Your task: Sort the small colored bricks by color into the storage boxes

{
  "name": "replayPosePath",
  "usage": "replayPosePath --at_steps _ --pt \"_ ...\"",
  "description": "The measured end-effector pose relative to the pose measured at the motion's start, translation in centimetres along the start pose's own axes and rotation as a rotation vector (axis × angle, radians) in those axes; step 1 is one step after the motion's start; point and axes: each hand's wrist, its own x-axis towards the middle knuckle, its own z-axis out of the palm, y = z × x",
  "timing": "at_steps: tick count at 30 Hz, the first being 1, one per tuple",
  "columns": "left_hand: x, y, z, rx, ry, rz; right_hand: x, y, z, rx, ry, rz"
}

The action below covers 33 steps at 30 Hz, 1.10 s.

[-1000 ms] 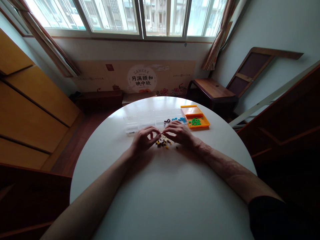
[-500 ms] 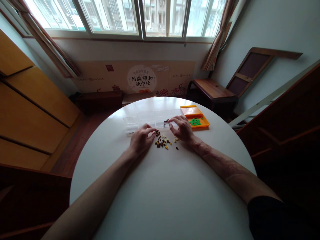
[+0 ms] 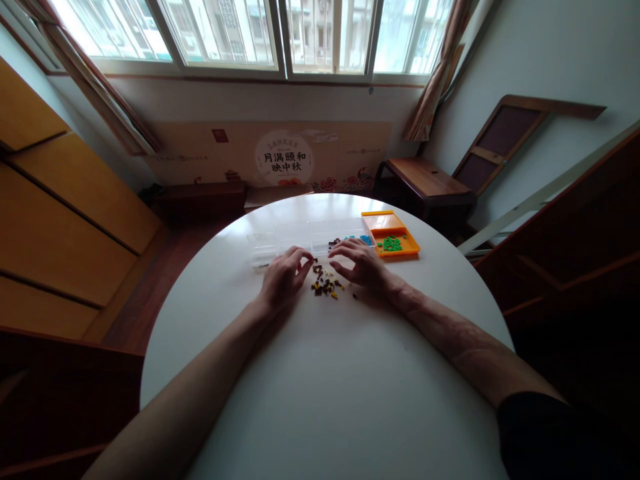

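My left hand (image 3: 284, 275) is closed in a pinch on a small dark brown piece (image 3: 315, 260), which looks like a tiny building brick. My right hand (image 3: 363, 264) faces it from the other side of the pile, thumb and fingers apart with nothing visible between them. Between and below the hands lies a loose pile of brown, yellow and cream pieces (image 3: 326, 288). Behind them stands a clear compartment box (image 3: 287, 233); brown pieces (image 3: 334, 243) and blue pieces (image 3: 366, 239) sit in its right part, partly covered by my right hand.
An orange tray (image 3: 411, 248) with green pieces (image 3: 392, 244) stands right of the clear box, its lid raised behind it. One dark piece (image 3: 355, 296) lies apart on the round white table (image 3: 320, 387). A wooden chair (image 3: 425, 179) stands beyond the table's edge.
My right hand has moved left and slightly down from the clear box toward my left hand, uncovering the blue pieces. My left fingertips have lifted slightly, with a brown piece between them.
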Motion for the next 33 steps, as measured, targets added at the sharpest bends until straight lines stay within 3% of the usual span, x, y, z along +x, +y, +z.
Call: replayPosePath --at_steps 7,22,26,30,33 --pt "0.0 0.1 0.3 -0.035 0.036 0.18 0.2 0.1 0.2 0.004 -0.045 -0.122" --pt "0.0 0.1 -0.2 -0.085 0.033 0.231 0.3 -0.2 0.1 0.005 -0.036 -0.169" --pt "0.1 0.0 -1.2 -0.079 -0.021 0.184 0.3 -0.2 0.0 -0.03 0.055 -0.063" --pt "0.1 -0.5 -2.3 -0.02 -0.144 0.112 0.3 0.4 0.0 -0.124 0.199 0.173" --pt "0.1 -0.9 -2.9 0.01 -0.226 0.078 0.3 0.8 0.1 -0.166 0.232 0.292"
